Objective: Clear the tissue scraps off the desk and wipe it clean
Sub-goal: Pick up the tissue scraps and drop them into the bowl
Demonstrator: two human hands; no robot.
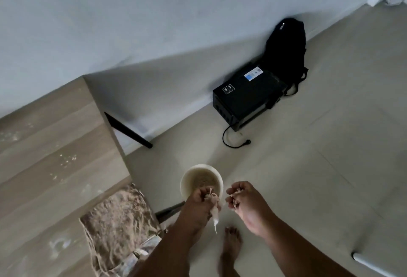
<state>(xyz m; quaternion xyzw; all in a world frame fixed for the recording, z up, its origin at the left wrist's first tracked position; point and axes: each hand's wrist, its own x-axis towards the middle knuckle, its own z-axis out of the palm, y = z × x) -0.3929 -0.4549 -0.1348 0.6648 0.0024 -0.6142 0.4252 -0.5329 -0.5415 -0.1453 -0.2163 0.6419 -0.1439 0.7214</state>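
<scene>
both hands held out past the worktop edge, above the floor, over and beside a white bin standing on the floor near the worktop corner. left hand curled, its grip closed round a wad of tissue scraps; a pale twisted strand hangs down from the fist. right hand palm-up just beside it, fingers curled over a few small scraps; grip closed on them. the two hands are close, not plainly touching. bin holds brownish-grey matter, too blurred to tell what. on the worktop: pale smears and small white flecks scattered along the wood grain, and a frayed beige cloth lying at the near corner, its edge overhanging. a bare foot shows on the floor below the hands. further off, against the wall, a black box with a loose cord, and a black backpack leaning just behind it.
</scene>
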